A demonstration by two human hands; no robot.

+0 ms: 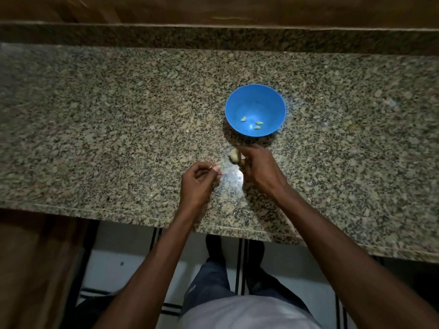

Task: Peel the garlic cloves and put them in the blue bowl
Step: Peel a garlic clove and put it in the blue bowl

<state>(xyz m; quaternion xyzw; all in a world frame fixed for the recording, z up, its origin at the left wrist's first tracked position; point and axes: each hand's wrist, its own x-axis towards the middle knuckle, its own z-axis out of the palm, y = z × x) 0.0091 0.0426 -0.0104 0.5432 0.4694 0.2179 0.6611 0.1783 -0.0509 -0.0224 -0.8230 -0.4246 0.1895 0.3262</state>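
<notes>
Forearms reach in from six o'clock, bare, crossing the near edge of the granite counter (pixel 95 129). My left hand (pixel 198 180) sits nearest, knuckles up and fingers curled in, thumb and fingertips pinching a small pale scrap of garlic skin (pixel 215 169) at its two o'clock corner; whether a clove hides under it I cannot tell. My right hand (pixel 257 169) lies a little farther out at about three o'clock from the left, wrist angled toward eleven o'clock, fingers bent down and closed round the garlic (pixel 235 155). Only its pale rounded end shows past my fingertips, on the eleven o'clock side, low over the stone; its long axis is hidden by my fingers. Beyond, at twelve o'clock from the right hand, stands the blue bowl (pixel 237 100), upright, mouth up, near but apart from my fingers. Three peeled cloves (pixel 259 123) lie on its floor, each lying flat.
</notes>
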